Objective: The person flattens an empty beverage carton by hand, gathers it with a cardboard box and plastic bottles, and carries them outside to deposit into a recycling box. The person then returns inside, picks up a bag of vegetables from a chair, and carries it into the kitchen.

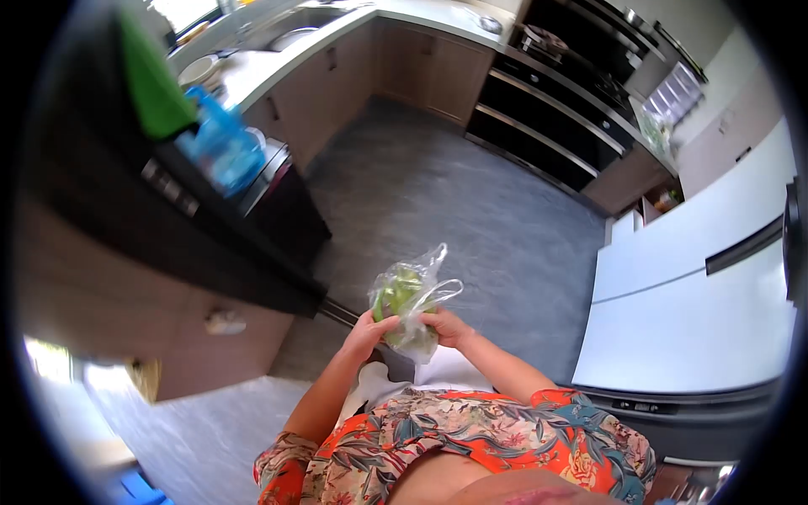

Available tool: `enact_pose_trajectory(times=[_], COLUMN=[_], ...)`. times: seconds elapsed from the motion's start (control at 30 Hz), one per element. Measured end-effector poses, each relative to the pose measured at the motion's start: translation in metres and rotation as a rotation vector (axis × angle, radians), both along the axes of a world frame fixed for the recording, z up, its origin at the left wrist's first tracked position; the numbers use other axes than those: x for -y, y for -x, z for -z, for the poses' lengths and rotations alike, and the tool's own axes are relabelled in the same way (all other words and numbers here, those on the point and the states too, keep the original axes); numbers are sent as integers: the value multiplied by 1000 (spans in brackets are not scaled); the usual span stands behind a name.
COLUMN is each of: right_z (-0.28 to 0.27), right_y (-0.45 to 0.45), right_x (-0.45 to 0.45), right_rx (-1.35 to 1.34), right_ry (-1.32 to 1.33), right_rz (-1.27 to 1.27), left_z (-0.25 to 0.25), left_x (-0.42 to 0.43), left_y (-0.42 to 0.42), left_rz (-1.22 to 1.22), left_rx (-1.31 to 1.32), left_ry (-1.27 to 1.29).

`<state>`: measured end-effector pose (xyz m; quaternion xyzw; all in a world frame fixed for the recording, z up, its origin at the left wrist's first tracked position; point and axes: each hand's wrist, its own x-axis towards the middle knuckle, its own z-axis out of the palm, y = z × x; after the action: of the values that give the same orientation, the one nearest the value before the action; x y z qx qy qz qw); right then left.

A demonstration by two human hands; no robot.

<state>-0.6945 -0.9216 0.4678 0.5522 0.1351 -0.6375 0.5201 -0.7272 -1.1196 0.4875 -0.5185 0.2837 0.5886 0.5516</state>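
Observation:
A clear plastic bag [414,330] with green vegetables [402,290] inside is held in front of my body, above the floor. Its two loop handles stick up and away from me. My left hand [370,332] grips the bag's left side, thumb lying over the plastic. On the right side, my right hand [450,326] closes on the bag below one loop handle. The exact kind of vegetable is hard to make out through the plastic.
At left, a blue plastic bag [225,151] sits on a dark cabinet beside a black door frame [244,244]. The counter [252,71] and sink [290,29] run along the back. Black oven drawers [539,118] stand at back right, a white refrigerator [673,311] at right.

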Motion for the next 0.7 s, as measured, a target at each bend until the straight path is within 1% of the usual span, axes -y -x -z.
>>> enact_pose_trajectory(times=[0.07, 0.1, 0.2, 0.23, 0.3, 0.33, 0.37, 0.4, 0.47, 0.53, 0.57, 0.63, 0.7], right_z=[-3, -8, -24, -28, -29, -26, -20, -15, -17, -19, -16, -16, -20], right_y=[-16, -13, 13, 12, 4, 3, 5, 8, 11, 8, 10, 21, 38], right_x=[-27, -52, -97, -123, -183, -200, -208, -215, -234, -291, -312, -314, -304], right_rx=[45, 57, 35, 24, -5, -20, -34, -49, -63, -84, -82, -85, -105], right_ry=[-46, -73, -59, -60, -59, -35, -12, 11, 47, 70, 90, 121, 134], right_rz=[35, 54, 96, 97, 97, 75, 54, 32, 43, 74, 62, 75, 78], left_z=[4, 6, -15, -14, -11, -11, -9, -5, -14, -21, -25, -24, -32], left_x=[-24, -49, -97, -122, -177, -193, -203, -211, -232, -290, -309, -311, -304], left_y=[-4, -1, 28, 18, -7, -14, -16, -15, -13, -3, -2, 2, 12], left_rz=[100, 133, 216, 269, 191, 143, 150, 122, 81, 103, 65, -12, -39], left_rx=[-15, -42, -69, -55, -46, -33, -5, -10, -20, -43, -66, -99, -66], left_ry=[-44, -64, -28, -10, -42, -42, -14, -14, 22, 23, 13, -5, 56])
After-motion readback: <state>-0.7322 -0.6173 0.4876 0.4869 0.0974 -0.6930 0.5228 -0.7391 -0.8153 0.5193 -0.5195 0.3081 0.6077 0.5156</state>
